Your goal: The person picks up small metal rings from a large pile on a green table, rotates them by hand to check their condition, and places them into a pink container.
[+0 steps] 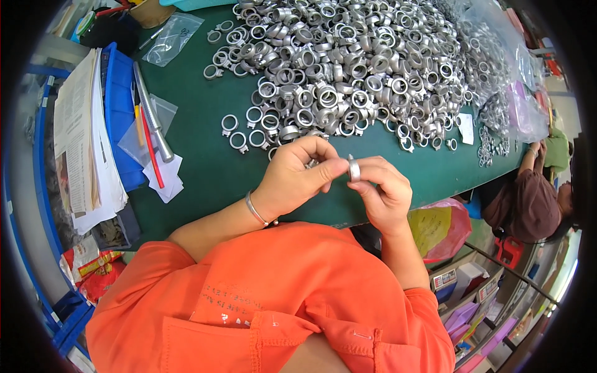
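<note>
A small silver metal ring (354,169) with a short stub on its rim is pinched by my right hand (387,194), thumb against index finger. My left hand (297,173) is closed beside it, its thumb tip meeting the ring's left side. A bit of grey metal shows between the left fingers, too hidden to make out. Both hands are over the near part of the green table (193,105), just in front of a large heap of similar rings (348,68). Several loose rings (238,141) lie at the heap's near left edge.
On the left stand a blue tray (118,118) with papers (78,137), a tapered metal rod (149,112) and a red pen-like stick (152,149). Plastic bags (528,112) with more rings are at the right. Another person (528,202) sits at the far right, near a shelf of boxes (463,283).
</note>
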The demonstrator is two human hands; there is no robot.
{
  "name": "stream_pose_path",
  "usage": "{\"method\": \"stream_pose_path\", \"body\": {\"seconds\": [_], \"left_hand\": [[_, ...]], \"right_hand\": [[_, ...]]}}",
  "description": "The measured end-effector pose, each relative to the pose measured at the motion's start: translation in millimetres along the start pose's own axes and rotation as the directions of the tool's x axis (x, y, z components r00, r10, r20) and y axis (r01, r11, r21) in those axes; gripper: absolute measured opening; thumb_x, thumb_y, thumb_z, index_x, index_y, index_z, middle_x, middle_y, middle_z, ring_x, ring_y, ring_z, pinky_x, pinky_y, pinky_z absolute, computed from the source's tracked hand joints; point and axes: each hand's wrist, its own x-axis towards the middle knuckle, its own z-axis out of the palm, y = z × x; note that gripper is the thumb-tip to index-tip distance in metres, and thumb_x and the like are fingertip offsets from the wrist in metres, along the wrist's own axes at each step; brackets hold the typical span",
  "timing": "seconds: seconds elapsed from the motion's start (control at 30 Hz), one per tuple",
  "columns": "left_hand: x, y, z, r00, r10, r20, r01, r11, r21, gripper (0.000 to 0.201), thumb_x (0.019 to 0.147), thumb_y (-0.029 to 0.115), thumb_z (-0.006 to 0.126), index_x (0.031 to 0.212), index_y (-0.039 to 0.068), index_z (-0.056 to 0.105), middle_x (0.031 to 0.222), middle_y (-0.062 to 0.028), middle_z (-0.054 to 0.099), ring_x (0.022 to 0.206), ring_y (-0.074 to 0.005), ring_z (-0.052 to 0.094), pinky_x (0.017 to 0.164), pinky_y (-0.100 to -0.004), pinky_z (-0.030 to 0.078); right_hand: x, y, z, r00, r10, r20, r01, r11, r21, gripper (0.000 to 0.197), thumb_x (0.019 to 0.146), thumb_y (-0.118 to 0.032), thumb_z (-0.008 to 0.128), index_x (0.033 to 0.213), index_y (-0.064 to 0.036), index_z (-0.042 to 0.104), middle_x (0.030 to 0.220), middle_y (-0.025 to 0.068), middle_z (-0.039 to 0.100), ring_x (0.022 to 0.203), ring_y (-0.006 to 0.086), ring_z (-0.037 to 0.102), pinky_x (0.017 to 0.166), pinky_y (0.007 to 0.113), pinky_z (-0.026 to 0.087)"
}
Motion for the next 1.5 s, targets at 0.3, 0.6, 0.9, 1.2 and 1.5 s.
{"method": "stream_pose_path", "body": {"seconds": [0.3,0.6,0.9,1.2,1.5], "left_hand": [[-1.2,-6.1,0.8,0.960,0.253,0.121,-0.275,0.933,0.233,0.007,0.078,0.001,0.064,0.084,0.000,0.060,0.081,-0.0032,0.055,0.060,-0.0067,0.050,0.052,-0.0193,0.040],[-1.0,-10.2,-0.7,0.973,0.213,0.086,-0.228,0.940,0.252,0.013,0.083,0.004,0.058,0.095,0.000,0.058,0.081,-0.0047,0.056,0.059,-0.0084,0.051,0.049,-0.0189,0.041],[0.8,-2.5,-2.5,0.996,0.083,-0.025,-0.087,0.934,-0.347,0.016,0.092,0.021,0.046,0.088,0.005,0.047,0.072,-0.0062,0.051,0.055,-0.0108,0.049,0.038,-0.0194,0.036],[0.1,-4.6,-5.9,0.957,0.235,-0.171,-0.260,0.955,-0.141,0.007,0.086,0.005,0.052,0.081,0.001,0.050,0.077,-0.0087,0.053,0.057,-0.0108,0.051,0.040,-0.0196,0.038],[-1.0,-6.0,3.4,0.945,0.325,0.031,-0.316,0.886,0.341,0.007,0.077,0.002,0.065,0.083,0.002,0.061,0.077,-0.0026,0.058,0.059,-0.0073,0.051,0.049,-0.0196,0.039]], "right_hand": [[-3.2,-7.5,4.4,0.929,0.353,-0.108,-0.283,0.869,0.405,0.015,0.081,0.001,0.057,0.096,0.0018,0.056,0.088,0.0113,0.061,0.077,0.0173,0.059,0.067,0.027,0.049],[-6.5,-4.8,10.0,0.965,0.213,-0.151,-0.103,0.842,0.530,0.031,0.075,0.007,0.063,0.104,0.0009,0.053,0.091,0.0090,0.055,0.081,0.0142,0.056,0.074,0.025,0.047],[3.7,-9.7,9.9,0.982,-0.072,-0.177,0.055,0.993,-0.101,0.019,0.068,0.007,0.065,0.085,-0.0004,0.061,0.081,0.0116,0.057,0.075,0.0235,0.056,0.064,0.029,0.046],[1.7,18.0,19.4,0.998,0.020,0.065,-0.004,0.972,-0.236,0.014,0.069,0.001,0.065,0.079,-0.0043,0.057,0.076,0.0045,0.057,0.068,0.0245,0.052,0.063,0.033,0.040],[0.5,4.6,5.8,0.964,-0.265,-0.023,0.251,0.933,-0.258,0.013,0.073,0.004,0.063,0.084,-0.0011,0.057,0.081,0.0096,0.059,0.070,0.0217,0.056,0.061,0.029,0.045]]}}
